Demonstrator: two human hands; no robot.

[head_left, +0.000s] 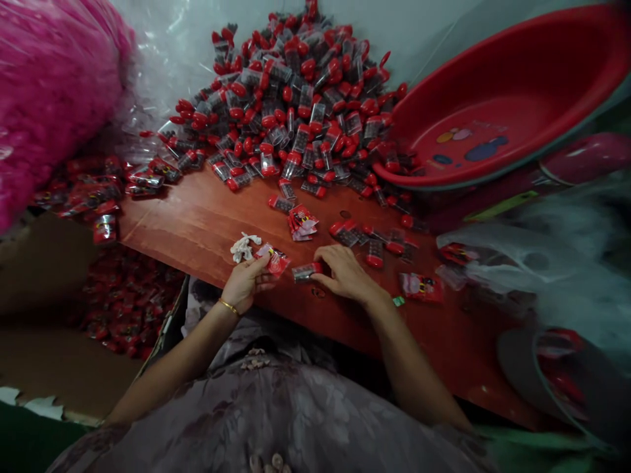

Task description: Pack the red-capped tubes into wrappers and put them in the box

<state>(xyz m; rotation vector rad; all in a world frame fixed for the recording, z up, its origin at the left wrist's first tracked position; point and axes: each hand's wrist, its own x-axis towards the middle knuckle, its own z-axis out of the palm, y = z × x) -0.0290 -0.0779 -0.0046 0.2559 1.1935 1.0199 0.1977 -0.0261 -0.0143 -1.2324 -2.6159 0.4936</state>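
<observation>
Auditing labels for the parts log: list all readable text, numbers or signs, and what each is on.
No text is readable.
Red basin: marks beside the printed pictures, too blurred.
Packet in the left hand: print too small.
Packet pile on the table: too small.
Green tag: too small.
</observation>
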